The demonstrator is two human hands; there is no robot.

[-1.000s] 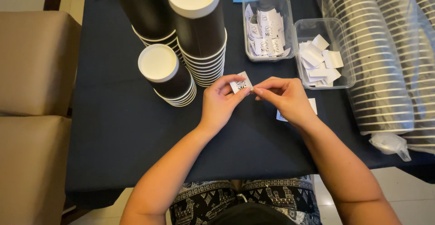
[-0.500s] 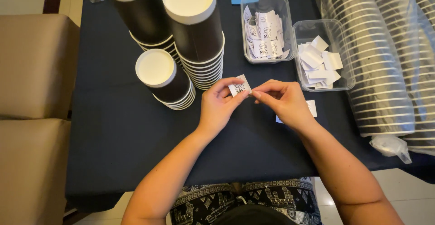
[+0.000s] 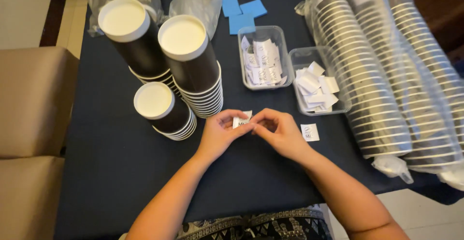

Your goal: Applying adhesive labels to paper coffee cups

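Hands meet over the dark counter (image 3: 111,162) just in front of us; we hold a small white slip (image 3: 241,120) between them, above the cloth near the counter's middle, a little below the stacked cups. Our left hand (image 3: 220,134) comes in from the lower left with the forearm angled up and to the right; its fingers are curled narrow and its thumb and fingertips pinch the slip's left and lower edge. Our right hand (image 3: 276,133) reaches in from the lower right, forearm slanting up and to the left; its fingers are bent close together and its fingertips touch the slip's right side; whether it truly pinches the slip or only rests against it we cannot tell.

Just right of our right hand a second white slip (image 3: 310,132) lies flat on the counter, apart from the fingers. Three stacks of black paper cups (image 3: 188,66) with white insides stand upside down just beyond our left hand. Two clear plastic trays (image 3: 319,86) of white slips sit beyond our right hand; long sleeves of cups in plastic wrap (image 3: 386,75) lie along the right side; blue paper squares (image 3: 241,13) lie at the far edge.
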